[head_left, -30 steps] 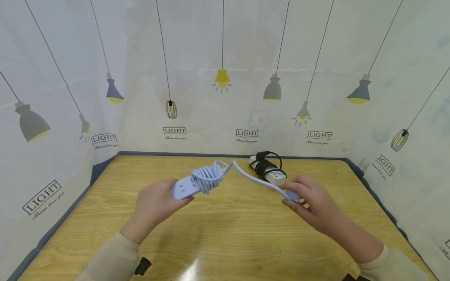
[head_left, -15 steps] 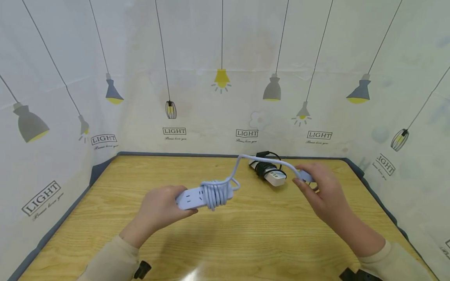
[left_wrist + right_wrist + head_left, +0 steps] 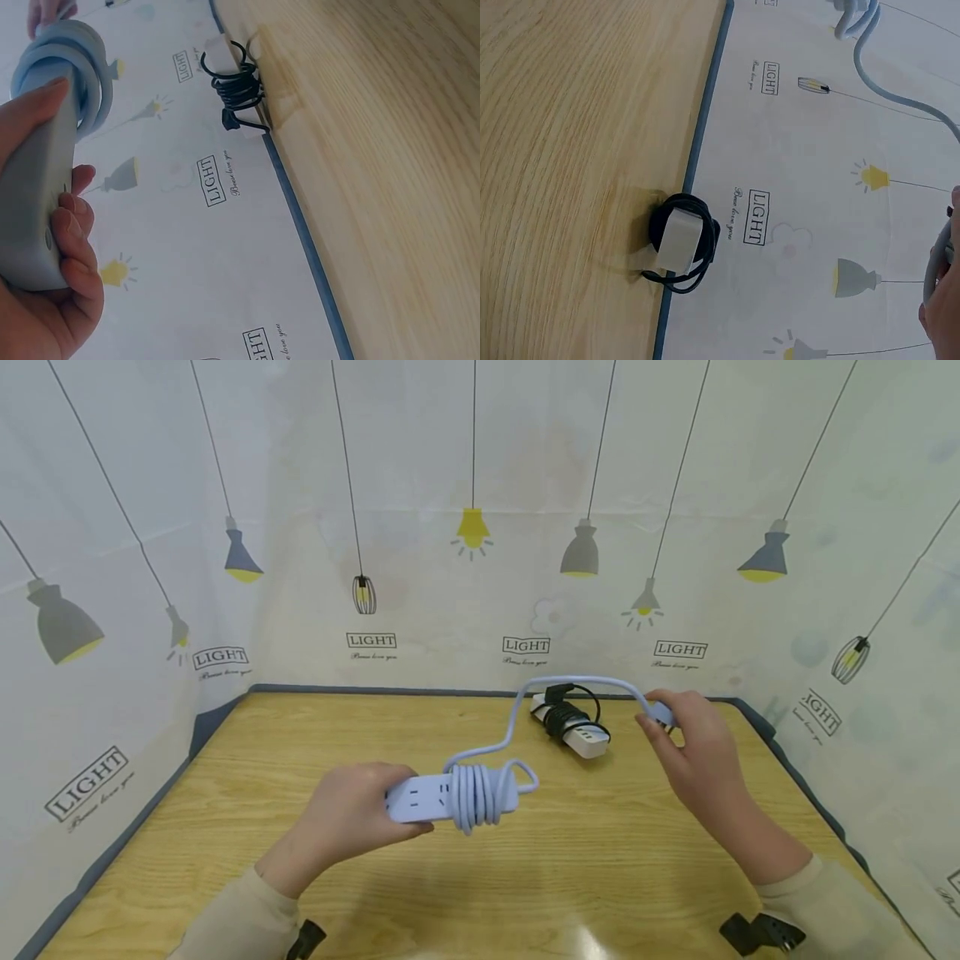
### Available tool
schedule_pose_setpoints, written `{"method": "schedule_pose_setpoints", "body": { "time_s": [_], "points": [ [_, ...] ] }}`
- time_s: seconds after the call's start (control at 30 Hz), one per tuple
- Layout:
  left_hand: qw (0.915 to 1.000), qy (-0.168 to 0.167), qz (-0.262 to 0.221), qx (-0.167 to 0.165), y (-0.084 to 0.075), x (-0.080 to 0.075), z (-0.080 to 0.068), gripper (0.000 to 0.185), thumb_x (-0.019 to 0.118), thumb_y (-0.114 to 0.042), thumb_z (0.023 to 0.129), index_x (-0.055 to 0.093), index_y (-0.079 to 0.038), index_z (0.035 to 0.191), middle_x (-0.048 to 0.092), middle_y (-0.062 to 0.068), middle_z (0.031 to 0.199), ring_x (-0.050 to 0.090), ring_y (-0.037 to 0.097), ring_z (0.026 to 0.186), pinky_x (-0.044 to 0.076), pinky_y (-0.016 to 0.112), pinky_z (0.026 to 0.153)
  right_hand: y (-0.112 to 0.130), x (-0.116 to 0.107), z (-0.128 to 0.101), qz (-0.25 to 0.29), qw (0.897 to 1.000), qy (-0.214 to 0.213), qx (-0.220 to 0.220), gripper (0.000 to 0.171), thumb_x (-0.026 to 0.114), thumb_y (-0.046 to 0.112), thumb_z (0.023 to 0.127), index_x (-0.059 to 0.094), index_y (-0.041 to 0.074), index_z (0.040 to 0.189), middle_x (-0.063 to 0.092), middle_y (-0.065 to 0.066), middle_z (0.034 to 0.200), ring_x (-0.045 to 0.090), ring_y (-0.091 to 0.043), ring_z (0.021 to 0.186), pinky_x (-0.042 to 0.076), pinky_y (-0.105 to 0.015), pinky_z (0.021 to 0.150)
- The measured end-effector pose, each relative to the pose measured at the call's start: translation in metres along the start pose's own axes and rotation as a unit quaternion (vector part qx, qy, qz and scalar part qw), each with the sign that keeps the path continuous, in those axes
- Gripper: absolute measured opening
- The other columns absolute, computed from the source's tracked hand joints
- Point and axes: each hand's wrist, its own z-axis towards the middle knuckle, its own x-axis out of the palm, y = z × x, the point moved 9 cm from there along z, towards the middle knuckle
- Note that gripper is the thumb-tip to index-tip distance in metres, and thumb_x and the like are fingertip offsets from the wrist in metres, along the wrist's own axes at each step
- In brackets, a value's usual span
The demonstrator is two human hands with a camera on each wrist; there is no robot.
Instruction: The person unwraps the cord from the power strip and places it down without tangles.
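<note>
A white power strip (image 3: pixel 422 798) is held above the table by my left hand (image 3: pixel 360 806), which grips its left end with fingers curled round the body. Several turns of its own white cord (image 3: pixel 474 797) wrap the other end, and a small loop sticks out at the right. From the wraps the cord arches up and over to the plug (image 3: pixel 663 713), pinched by my right hand (image 3: pixel 701 752). In the left wrist view the fingers (image 3: pixel 79 247) press along the edge of the strip. The right wrist view shows only part of the right hand (image 3: pixel 946 300) at its edge.
A second power strip (image 3: pixel 587 742), white with a black cord (image 3: pixel 562 720) wound round it, lies at the back of the wooden table (image 3: pixel 525 877). Behind stands a cloth backdrop (image 3: pixel 420 527) printed with lamps. It also lines both sides.
My left hand has brought the white strip right and a little lower, turning it more level. The right hand has moved up and right with the plug, so the cord span now arches higher.
</note>
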Motion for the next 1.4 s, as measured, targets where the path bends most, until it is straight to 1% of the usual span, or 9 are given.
{"method": "schedule_pose_setpoints", "body": {
  "time_s": [0.1, 0.3, 0.53, 0.7, 0.9, 1.03, 1.13, 1.27, 1.4],
  "points": [
    [0.9999, -0.009, 0.0, 0.014, -0.006, -0.003, -0.001, 0.04, 0.085, -0.049, 0.066, 0.069, -0.021, 0.089, 0.061, -0.016, 0.076, 0.048, -0.001, 0.06, 0.04, 0.021, 0.052, -0.009, 0.004, -0.002, -0.007, 1.0, 0.013, 0.016, 0.025, 0.071, 0.004, 0.086, 0.062, 0.0, 0.109, 0.056, -0.006, 0.084, 0.049, -0.022, 0.077, 0.037, -0.039, 0.067],
    [0.9988, -0.03, -0.01, 0.039, -0.015, -0.007, -0.002, 0.039, 0.084, -0.048, 0.066, 0.068, -0.021, 0.088, 0.06, -0.016, 0.075, 0.047, -0.002, 0.06, 0.039, 0.021, 0.051, -0.025, 0.015, -0.008, -0.032, 0.998, 0.046, 0.036, 0.024, 0.071, 0.01, 0.088, 0.064, 0.0, 0.108, 0.059, -0.007, 0.084, 0.05, -0.022, 0.074, 0.038, -0.04, 0.064],
    [0.9979, -0.044, -0.019, 0.045, -0.019, -0.009, -0.001, 0.041, 0.085, -0.049, 0.065, 0.068, -0.022, 0.091, 0.061, -0.016, 0.077, 0.048, -0.001, 0.06, 0.04, 0.02, 0.052, -0.039, 0.033, -0.016, -0.053, 0.992, 0.106, 0.046, 0.022, 0.073, 0.012, 0.087, 0.064, 0.002, 0.104, 0.059, -0.005, 0.081, 0.052, -0.023, 0.073, 0.041, -0.04, 0.064],
    [0.9981, -0.047, -0.024, 0.032, -0.017, -0.012, 0.0, 0.041, 0.084, -0.048, 0.067, 0.069, -0.02, 0.093, 0.064, -0.013, 0.079, 0.05, -0.001, 0.062, 0.042, 0.02, 0.053, -0.043, 0.041, -0.026, -0.064, 0.986, 0.146, 0.04, 0.024, 0.075, 0.014, 0.087, 0.065, 0.002, 0.105, 0.056, -0.002, 0.077, 0.05, -0.02, 0.069, 0.039, -0.036, 0.059],
    [0.9977, -0.064, -0.02, 0.014, -0.012, -0.018, 0.001, 0.042, 0.085, -0.046, 0.068, 0.069, -0.016, 0.093, 0.065, -0.01, 0.079, 0.051, 0.001, 0.06, 0.042, 0.02, 0.053, -0.05, 0.043, -0.035, -0.068, 0.983, 0.165, 0.044, 0.026, 0.075, 0.014, 0.086, 0.064, 0.003, 0.106, 0.054, -0.001, 0.077, 0.049, -0.018, 0.069, 0.039, -0.035, 0.059],
    [0.9967, -0.077, -0.024, -0.006, -0.007, -0.023, 0.001, 0.041, 0.085, -0.044, 0.067, 0.07, -0.015, 0.093, 0.064, -0.009, 0.078, 0.05, 0.002, 0.06, 0.041, 0.022, 0.052, -0.057, 0.045, -0.041, -0.069, 0.979, 0.187, 0.05, 0.026, 0.075, 0.014, 0.086, 0.065, 0.003, 0.106, 0.054, 0.001, 0.077, 0.049, -0.018, 0.069, 0.041, -0.035, 0.06],
    [0.9959, -0.082, -0.027, -0.026, -0.001, -0.025, 0.0, 0.041, 0.085, -0.043, 0.067, 0.07, -0.015, 0.093, 0.064, -0.008, 0.078, 0.05, 0.002, 0.059, 0.041, 0.023, 0.052, -0.063, 0.05, -0.047, -0.062, 0.971, 0.221, 0.065, 0.025, 0.074, 0.015, 0.086, 0.065, 0.004, 0.106, 0.055, 0.002, 0.079, 0.05, -0.019, 0.072, 0.042, -0.036, 0.062],
    [0.9946, -0.088, -0.028, -0.048, 0.006, -0.026, 0.0, 0.043, 0.085, -0.043, 0.067, 0.07, -0.014, 0.094, 0.066, -0.007, 0.078, 0.051, 0.004, 0.059, 0.041, 0.025, 0.052, -0.072, 0.056, -0.055, -0.057, 0.957, 0.27, 0.089, 0.025, 0.074, 0.017, 0.088, 0.065, 0.005, 0.108, 0.057, 0.001, 0.082, 0.053, -0.02, 0.076, 0.043, -0.039, 0.064],
    [0.9937, -0.084, -0.027, -0.069, 0.013, -0.026, -0.001, 0.043, 0.083, -0.045, 0.07, 0.071, -0.013, 0.095, 0.067, -0.005, 0.079, 0.052, 0.004, 0.059, 0.042, 0.026, 0.051, -0.079, 0.061, -0.062, -0.051, 0.945, 0.303, 0.112, 0.03, 0.074, 0.019, 0.088, 0.065, 0.003, 0.111, 0.06, -0.002, 0.088, 0.056, -0.019, 0.077, 0.046, -0.041, 0.065]
  ]
}}
